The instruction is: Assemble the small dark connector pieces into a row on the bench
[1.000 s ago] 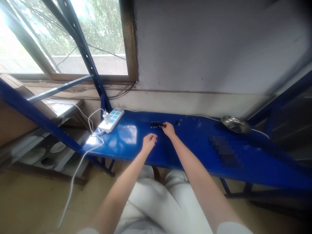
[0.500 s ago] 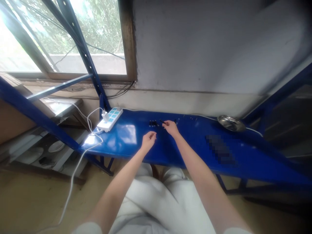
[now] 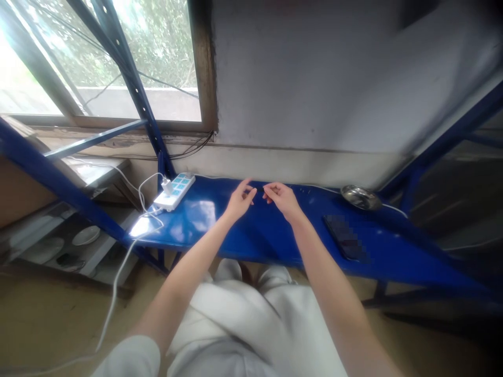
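My right hand (image 3: 282, 200) is closed in a pinch above the blue table (image 3: 271, 235), its fingertips on a small dark piece (image 3: 260, 189). That piece is too small and blurred to name. Just left of it is my left hand (image 3: 239, 201), thumb and forefinger apart, the thumb tip close to the dark piece. Whether the thumb touches it, I cannot tell. The small black pieces on the tabletop seen earlier are now hidden by my hands.
At the table's left end lies a white power strip (image 3: 178, 191) with a plugged-in charger and a white cable (image 3: 115, 285). To the right are a shiny metal dish (image 3: 360, 198) and a dark flat slab (image 3: 341, 236), partly pixelated. Blue frame posts (image 3: 137, 91) rise beside the window.
Both hands have moved to the same height, over where the black pieces lay. My left hand went up and forward, and its fingers spread. My right hand stays pinched.
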### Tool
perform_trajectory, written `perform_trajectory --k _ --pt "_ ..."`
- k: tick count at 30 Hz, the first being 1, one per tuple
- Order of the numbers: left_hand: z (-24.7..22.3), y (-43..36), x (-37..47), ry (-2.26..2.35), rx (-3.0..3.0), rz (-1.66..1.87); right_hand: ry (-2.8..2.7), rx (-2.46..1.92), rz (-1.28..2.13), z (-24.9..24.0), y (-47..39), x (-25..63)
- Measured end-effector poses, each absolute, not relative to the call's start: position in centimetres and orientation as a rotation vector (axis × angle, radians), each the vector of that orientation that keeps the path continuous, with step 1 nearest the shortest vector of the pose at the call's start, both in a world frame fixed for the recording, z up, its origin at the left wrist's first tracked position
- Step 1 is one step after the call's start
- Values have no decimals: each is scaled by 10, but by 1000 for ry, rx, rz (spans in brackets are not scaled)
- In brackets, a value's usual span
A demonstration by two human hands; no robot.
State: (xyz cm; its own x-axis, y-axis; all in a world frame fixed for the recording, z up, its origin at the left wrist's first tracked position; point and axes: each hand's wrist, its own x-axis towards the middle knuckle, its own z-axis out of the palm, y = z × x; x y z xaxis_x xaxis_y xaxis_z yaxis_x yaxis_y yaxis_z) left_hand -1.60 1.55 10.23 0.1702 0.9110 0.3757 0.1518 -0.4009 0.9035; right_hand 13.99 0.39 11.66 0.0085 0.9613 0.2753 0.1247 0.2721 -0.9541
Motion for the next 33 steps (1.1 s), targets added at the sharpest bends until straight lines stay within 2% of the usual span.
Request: perform_trajectory --k 12,15,20,33 --pt "112 10 -25 1069 1662 1390 -1174 -1052 873 120 -6 151" --pt "109 12 -27 1019 1574 1298 -1151 -1052 819 119 -6 151" --pt "110 7 -22 912 1454 1148 -1257 -1083 789 115 -7 134" --pt "106 8 -21 951 1419 1273 -1743 -1225 781 114 -7 126"
